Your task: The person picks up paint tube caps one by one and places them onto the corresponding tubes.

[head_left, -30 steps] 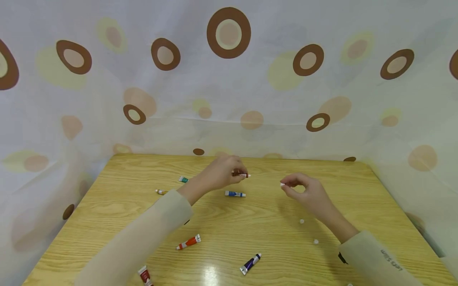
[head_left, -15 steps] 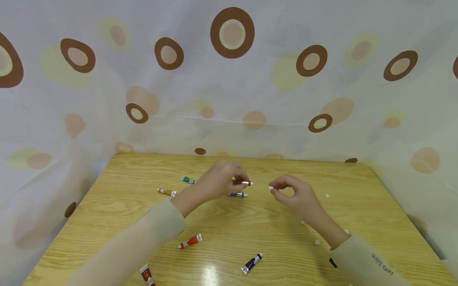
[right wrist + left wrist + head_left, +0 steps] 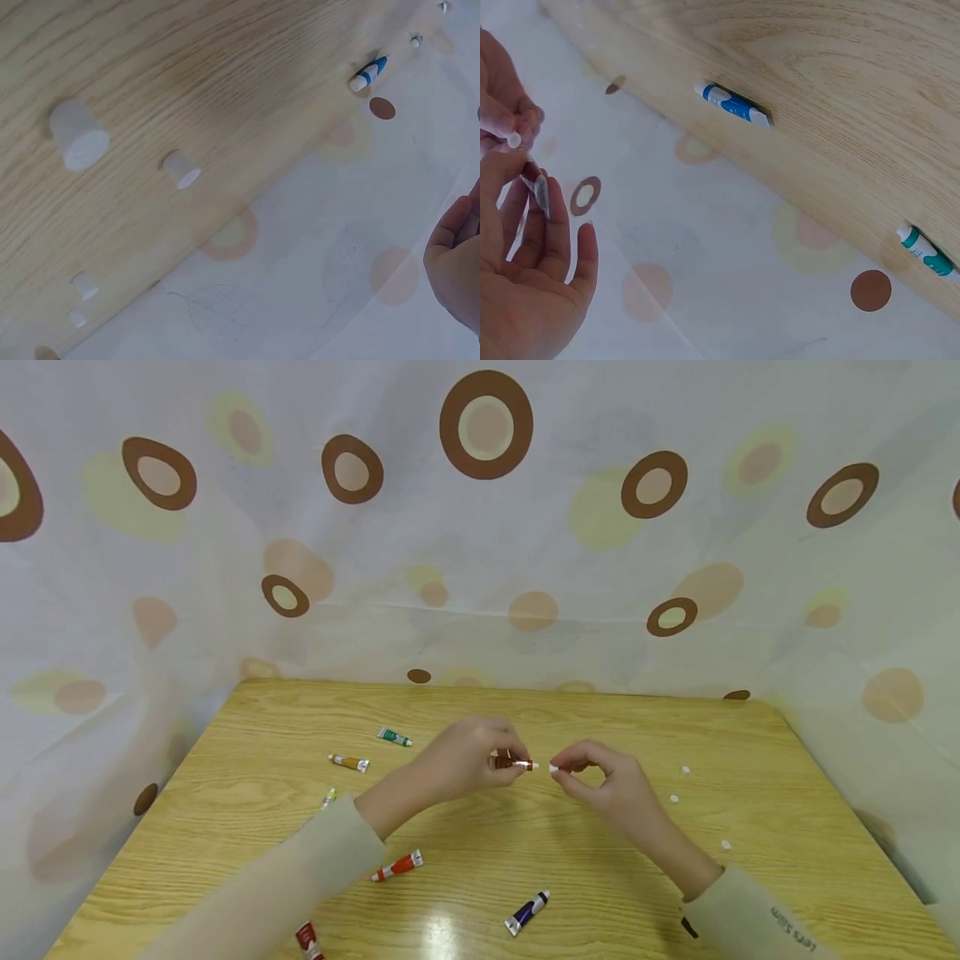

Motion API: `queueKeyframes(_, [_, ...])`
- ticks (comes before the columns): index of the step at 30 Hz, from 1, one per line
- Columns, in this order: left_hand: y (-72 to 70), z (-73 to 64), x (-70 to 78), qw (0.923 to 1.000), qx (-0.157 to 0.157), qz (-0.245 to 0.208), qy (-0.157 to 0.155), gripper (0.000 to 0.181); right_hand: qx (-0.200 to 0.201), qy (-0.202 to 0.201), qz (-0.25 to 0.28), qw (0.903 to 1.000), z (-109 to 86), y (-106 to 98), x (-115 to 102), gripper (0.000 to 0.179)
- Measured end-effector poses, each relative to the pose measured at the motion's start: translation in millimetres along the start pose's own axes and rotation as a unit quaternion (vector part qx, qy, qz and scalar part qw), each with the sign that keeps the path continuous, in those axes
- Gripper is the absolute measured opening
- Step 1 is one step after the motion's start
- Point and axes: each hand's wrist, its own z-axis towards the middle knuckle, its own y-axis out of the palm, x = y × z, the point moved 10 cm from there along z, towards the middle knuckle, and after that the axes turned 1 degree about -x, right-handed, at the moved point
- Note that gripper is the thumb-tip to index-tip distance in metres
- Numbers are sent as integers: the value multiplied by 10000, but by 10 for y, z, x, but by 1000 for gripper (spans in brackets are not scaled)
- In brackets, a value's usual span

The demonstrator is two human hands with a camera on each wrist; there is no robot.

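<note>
My left hand [image 3: 472,758] pinches a brown paint tube [image 3: 504,762] between thumb and fingers, its white-tipped nozzle end pointing right. Facing it, my right hand [image 3: 618,787] holds a small white cap [image 3: 553,768] at its fingertips. A narrow gap separates cap and nozzle in the head view. In the left wrist view the cap [image 3: 514,140] shows just above the silvery end of the tube [image 3: 541,191]. A blue paint tube [image 3: 733,103] lies on the table; in the head view the left hand hides it.
Green [image 3: 394,737], ochre [image 3: 348,763], orange-red [image 3: 397,866], dark red [image 3: 308,941] and purple [image 3: 527,913] paint tubes lie around the wooden table [image 3: 600,893]. A yellow-tipped tube [image 3: 328,798] is partly behind the left sleeve. Several white caps [image 3: 79,135] stand at the right. A patterned curtain [image 3: 480,543] borders the table.
My right hand has come left with the cap, and my left hand has moved down and slightly right with the brown paint tube. The gap between cap and nozzle has narrowed.
</note>
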Motion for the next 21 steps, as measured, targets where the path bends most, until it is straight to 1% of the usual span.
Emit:
queueKeyframes(3, [23,-10,31,9999,35,-22,98,8,2,-129,27,9999,-18,24,-50,11])
queueKeyframes(8, [60,-24,61,9997,63,-67,207,7,18,-172,29,9998,-44,48,-60,13])
queueKeyframes(12, [77,-34,73,9998,80,-45,200,7,1,-169,61,9998,-60,71,-38,13])
queueKeyframes(18, [110,-36,84,9999,-7,-75,122,8,-73,-174,159,9997,-70,106,-24,13])
queueKeyframes(21, [117,-39,105,9998,-13,-59,167,7,-119,-159,195,9996,-75,122,-18,13])
